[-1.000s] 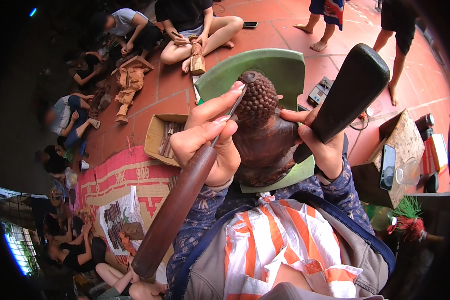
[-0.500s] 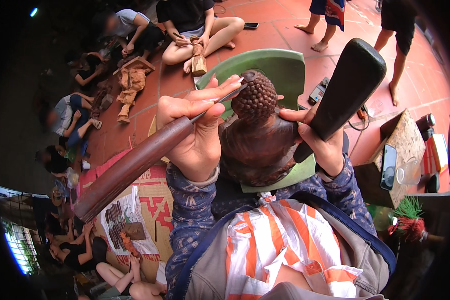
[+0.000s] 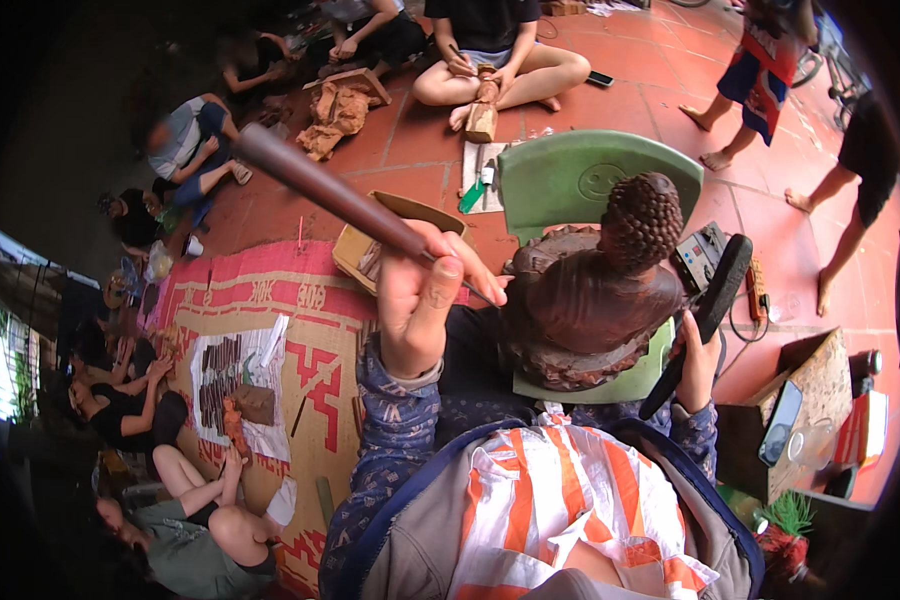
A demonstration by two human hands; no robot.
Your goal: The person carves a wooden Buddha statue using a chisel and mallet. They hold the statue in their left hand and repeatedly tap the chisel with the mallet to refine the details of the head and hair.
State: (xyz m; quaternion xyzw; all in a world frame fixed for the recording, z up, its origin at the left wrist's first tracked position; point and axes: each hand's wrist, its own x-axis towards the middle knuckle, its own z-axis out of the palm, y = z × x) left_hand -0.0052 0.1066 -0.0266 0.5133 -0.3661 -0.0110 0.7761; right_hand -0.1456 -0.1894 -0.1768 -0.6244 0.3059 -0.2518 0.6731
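A dark wooden Buddha statue (image 3: 585, 305) with a head of beaded curls stands on a green plastic chair (image 3: 550, 195) in front of me, its back toward me. My left hand (image 3: 420, 305) is closed around a carving chisel (image 3: 330, 190), its long brown handle rising to the upper left. The chisel's thin tip lies by my fingertips, close to the statue's left side; whether it touches I cannot tell. My right hand (image 3: 700, 360) grips a black mallet (image 3: 722, 290), which stands tilted just right of the statue.
Right of the chair are a grey control box (image 3: 703, 252), an orange power strip (image 3: 757, 292) and a wooden block (image 3: 820, 385) bearing a phone (image 3: 781, 420). Left lie a tray (image 3: 370, 243) and a patterned mat (image 3: 315, 365) with several tools (image 3: 220, 375). People sit or stand around.
The chisel has left the statue's head; my left hand has moved lower, its handle now pointing up. My right hand has dropped away from the shoulder with the mallet. The view has shifted.
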